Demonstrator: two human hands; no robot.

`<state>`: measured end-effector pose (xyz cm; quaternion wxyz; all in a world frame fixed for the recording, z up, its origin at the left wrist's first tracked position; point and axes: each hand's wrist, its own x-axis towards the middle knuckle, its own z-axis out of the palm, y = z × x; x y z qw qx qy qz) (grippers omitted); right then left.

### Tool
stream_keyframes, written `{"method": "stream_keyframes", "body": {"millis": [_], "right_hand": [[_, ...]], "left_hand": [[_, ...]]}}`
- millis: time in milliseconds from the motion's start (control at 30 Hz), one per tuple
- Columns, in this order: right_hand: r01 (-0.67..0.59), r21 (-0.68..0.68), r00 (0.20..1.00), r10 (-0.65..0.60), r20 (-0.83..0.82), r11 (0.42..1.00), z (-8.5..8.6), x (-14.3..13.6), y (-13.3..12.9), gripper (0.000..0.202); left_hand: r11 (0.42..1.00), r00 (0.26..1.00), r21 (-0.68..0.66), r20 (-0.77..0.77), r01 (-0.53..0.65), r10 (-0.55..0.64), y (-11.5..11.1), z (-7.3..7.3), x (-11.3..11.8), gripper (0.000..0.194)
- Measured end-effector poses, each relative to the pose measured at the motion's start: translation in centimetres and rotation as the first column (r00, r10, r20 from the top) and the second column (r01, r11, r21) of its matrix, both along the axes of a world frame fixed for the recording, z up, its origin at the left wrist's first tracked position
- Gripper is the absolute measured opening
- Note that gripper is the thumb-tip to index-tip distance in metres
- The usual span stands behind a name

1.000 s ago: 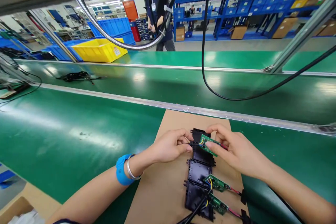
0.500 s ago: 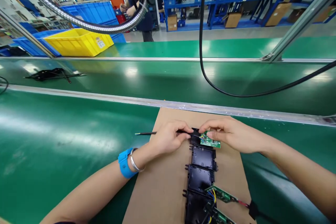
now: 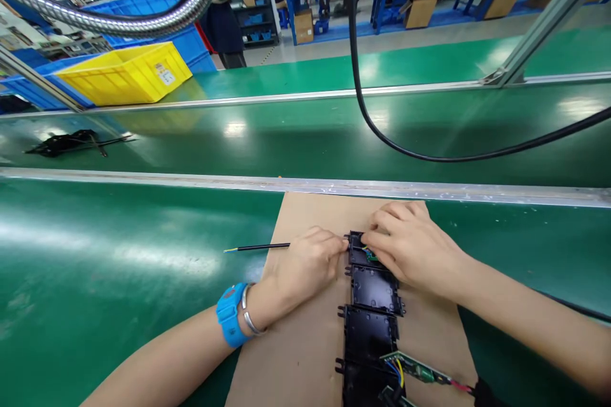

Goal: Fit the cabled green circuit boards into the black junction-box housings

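My left hand (image 3: 312,257) is closed on a black cable (image 3: 262,246) at the left edge of the top black case (image 3: 356,240). The cable's thin bare wires point left. Over the same case, my right hand (image 3: 410,245) has its fingers bent round a green circuit board (image 3: 371,255), which they mostly cover. Below lie more open black cases in a column, among them one just under the hands (image 3: 376,287) and another (image 3: 370,332). Near the bottom a second board (image 3: 420,370) with blue, yellow and red wires rests across a case.
Brown cardboard (image 3: 286,343) lies under the cases on the green bench (image 3: 119,254). A metal rail (image 3: 229,182) runs behind it. Further back are a yellow bin (image 3: 124,73), a black cable bundle (image 3: 71,143), a hanging cable (image 3: 405,151) and a standing person (image 3: 222,25).
The right hand has turned over and moved the board onto the top case, covering most of it. The left fingers have closed more at the case edge. The whole view has shifted slightly.
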<state>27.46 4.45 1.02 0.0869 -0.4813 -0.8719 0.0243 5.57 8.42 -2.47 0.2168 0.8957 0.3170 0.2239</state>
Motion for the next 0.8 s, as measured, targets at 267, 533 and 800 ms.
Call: {"method": "stream_keyframes", "body": {"millis": [267,533,800], "right_hand": [[-0.134,0.019,0.974,0.128,0.188,0.991,0.2,-3.4,-1.7,0.015],[-0.098,-0.003,0.989,0.098,0.111,0.995,0.5,-2.3,-2.1,0.021],[0.098,-0.142,0.987,-0.115,-0.115,0.985,0.0,3.0,-2.7,0.039]], "left_hand": [[0.946,0.964,0.281,-0.250,0.163,-0.092,-1.0,0.5,0.1,0.022],[0.979,0.968,0.150,-0.231,0.137,-0.100,-0.4,2.6,1.0,0.019],[0.970,0.908,-0.182,-0.358,0.161,-0.218,1.1,4.6,3.9,0.026]]}}
